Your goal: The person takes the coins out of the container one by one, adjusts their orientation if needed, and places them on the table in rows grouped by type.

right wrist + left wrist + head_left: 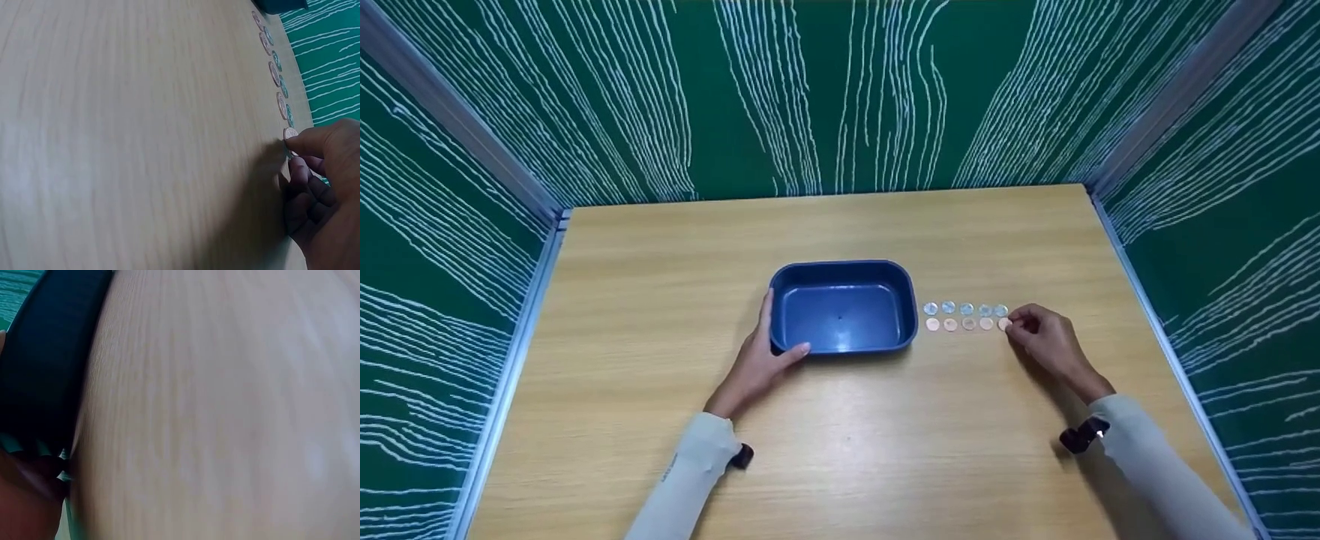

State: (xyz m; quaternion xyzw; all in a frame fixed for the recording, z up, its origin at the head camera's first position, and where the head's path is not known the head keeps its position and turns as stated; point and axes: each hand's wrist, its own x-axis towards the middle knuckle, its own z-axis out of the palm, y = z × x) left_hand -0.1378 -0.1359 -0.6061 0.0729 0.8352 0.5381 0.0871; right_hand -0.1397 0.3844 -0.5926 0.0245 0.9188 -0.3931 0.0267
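Observation:
A dark blue rectangular plastic basin [840,319] sits on the table. My left hand [759,356] holds it at the near left corner, fingers along the left side and thumb over the front rim. To the basin's right lie two rows of coins: silver ones [967,308] behind, copper ones [968,324] in front. At the right end of the copper row, my right hand [1046,341] pinches the last copper coin [290,133] between thumb and forefinger. The left wrist view catches only the basin's dark outer wall [48,360] and part of the hand.
The wooden table [840,435] is enclosed by green walls [832,97] with white wavy lines at the back and both sides. Metal frame strips [510,360] run along its side edges. A small dark device [1084,435] sits at the right wrist, casting a shadow.

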